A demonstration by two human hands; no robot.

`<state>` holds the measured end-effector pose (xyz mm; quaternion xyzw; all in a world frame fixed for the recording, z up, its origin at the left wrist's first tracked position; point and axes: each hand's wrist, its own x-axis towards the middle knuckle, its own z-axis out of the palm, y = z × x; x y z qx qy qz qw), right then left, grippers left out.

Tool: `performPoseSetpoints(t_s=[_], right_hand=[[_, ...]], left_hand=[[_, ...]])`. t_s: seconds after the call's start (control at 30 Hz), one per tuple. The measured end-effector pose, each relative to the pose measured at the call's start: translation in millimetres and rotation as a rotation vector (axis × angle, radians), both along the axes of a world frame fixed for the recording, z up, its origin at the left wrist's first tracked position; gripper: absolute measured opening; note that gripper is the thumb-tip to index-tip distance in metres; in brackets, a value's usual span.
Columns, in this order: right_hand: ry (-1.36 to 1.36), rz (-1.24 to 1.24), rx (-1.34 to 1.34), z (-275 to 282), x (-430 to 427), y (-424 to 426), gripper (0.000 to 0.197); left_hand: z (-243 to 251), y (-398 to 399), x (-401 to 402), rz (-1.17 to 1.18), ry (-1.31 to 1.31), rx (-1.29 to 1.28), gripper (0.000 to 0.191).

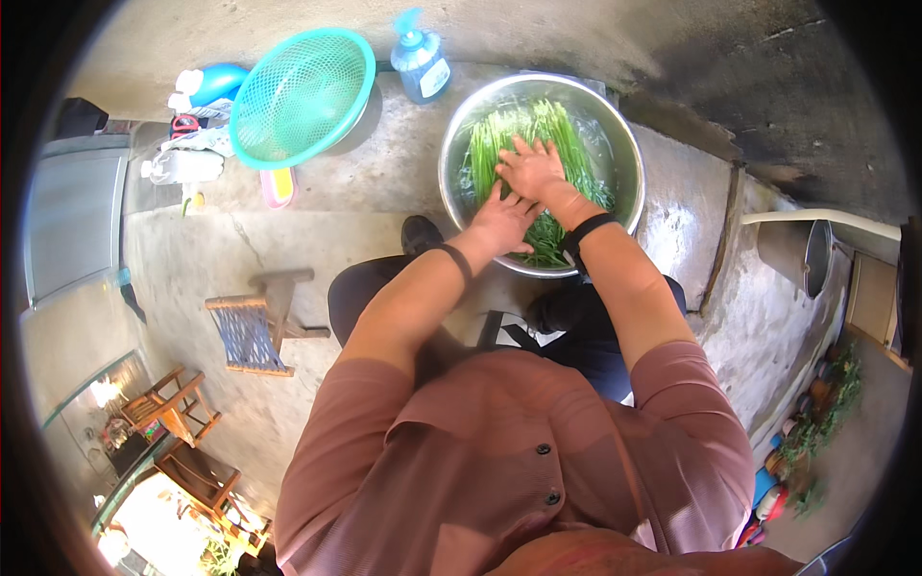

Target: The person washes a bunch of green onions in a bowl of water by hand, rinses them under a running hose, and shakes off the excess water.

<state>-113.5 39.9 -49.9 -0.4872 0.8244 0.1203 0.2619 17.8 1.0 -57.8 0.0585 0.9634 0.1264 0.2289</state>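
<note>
Long thin green leafy stalks (569,147) lie in water in a wide stainless steel basin (632,155). My right hand (531,169) rests with spread fingers on the middle of the bunch. Closer to me, my left hand (506,219) touches the greens near the basin's front left, its fingers spread and pointing towards my right hand. Neither hand is closed around the stalks. Pale stalk ends point to the far side, and darker leafy parts lie nearer to me.
Left of the basin stand a blue pump bottle (420,66) and a tilted turquoise mesh colander (302,97). Beyond it are a clear plastic bottle (186,167), red-handled scissors (185,126) and a pink dish (279,187). A folding stool (248,335) stands left; a metal bucket (789,252) is at right.
</note>
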Motion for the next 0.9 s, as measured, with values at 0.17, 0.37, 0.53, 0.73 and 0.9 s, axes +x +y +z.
performPoseSetpoints(t_s=[0.17,0.37,0.53,0.73,0.9], right_hand=[[-0.092,-0.002,-0.134,-11.5,-4.3,-0.7,0.043],[0.097,0.039,-0.313,3.9,37.6,-32.8,0.043],[0.075,0.038,-0.087,-20.7,15.8,-25.2,0.044],[-0.137,0.133,-0.270,-8.7,8.9,-8.9,0.042],[-0.181,-0.201,-0.692,-20.4,-42.2,26.7,0.039]], left_hand=[[-12.7,-1.5,3.4,0.003,0.003,0.029,0.093],[-33.1,-2.3,3.6,-0.004,-0.129,0.054,0.088],[3.9,-1.3,5.4,-0.022,0.027,0.021,0.080],[-4.4,-1.1,12.2,0.039,0.141,0.039,0.089],[29.6,-6.3,-0.2,0.174,0.179,0.072,0.078]])
